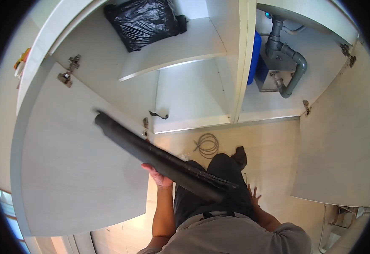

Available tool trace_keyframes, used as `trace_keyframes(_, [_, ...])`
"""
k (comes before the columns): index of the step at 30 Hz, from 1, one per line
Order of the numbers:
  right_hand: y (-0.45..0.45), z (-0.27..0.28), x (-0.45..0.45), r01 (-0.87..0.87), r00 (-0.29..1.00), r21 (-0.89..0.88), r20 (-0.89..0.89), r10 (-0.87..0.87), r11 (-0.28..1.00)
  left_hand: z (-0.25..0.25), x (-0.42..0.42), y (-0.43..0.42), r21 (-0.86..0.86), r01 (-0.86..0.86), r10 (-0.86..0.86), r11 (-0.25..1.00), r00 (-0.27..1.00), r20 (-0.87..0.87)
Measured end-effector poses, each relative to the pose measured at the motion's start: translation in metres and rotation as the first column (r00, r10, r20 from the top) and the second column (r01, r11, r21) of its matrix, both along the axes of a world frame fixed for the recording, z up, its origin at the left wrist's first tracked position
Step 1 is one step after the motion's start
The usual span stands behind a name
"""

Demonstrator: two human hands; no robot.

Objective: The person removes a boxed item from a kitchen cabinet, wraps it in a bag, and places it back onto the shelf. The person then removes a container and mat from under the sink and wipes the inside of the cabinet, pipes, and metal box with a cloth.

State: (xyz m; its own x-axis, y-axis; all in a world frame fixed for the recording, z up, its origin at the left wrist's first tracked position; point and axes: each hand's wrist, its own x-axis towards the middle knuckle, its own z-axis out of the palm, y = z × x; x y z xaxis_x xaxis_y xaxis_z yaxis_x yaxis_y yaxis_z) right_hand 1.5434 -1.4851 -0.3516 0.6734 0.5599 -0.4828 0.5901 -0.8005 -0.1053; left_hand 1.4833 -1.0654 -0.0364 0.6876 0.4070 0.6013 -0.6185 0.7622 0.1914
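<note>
My left hand (158,175) is closed around a long black roll (151,158), which looks like rolled plastic sheeting or bags. The roll slants from the open left cabinet door down across my lap, and its far end is slightly blurred. Part of my fingers is hidden behind it. To the right of my thigh, my right hand (254,194) has its fingers spread and holds nothing. I cannot tell whether it touches the floor.
An open cabinet has a black plastic bundle (145,25) on its shelf (176,63) and a dark strip (158,115) below. Grey drain pipes (297,70), a metal box (274,72) and a blue container (254,57) fill the right side. A coiled hose (207,146) lies on the floor.
</note>
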Motion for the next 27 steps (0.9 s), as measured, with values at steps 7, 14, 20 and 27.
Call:
trace_keyframes(7, [0.001,-0.003,0.000,0.378,0.912,0.228,-0.259,-0.318,0.897,0.025,0.011,0.000,-0.165,0.373,-0.391,0.913,0.915,-0.098])
trace_keyframes(14, [0.020,0.017,0.034,0.550,0.822,0.558,-0.229,-0.522,0.621,0.020,0.014,-0.008,-0.276,0.496,-0.565,0.823,0.768,-0.303])
trace_keyframes(20, [0.112,0.088,0.090,0.079,0.948,0.331,0.268,-0.174,0.940,-0.038,0.001,0.010,-0.363,0.412,-0.536,0.836,0.755,-0.377])
trace_keyframes(27, [0.127,0.037,0.155,0.546,0.827,0.637,-0.303,-0.474,0.544,-0.045,0.011,0.004,-0.265,0.072,-0.216,0.961,0.795,-0.567])
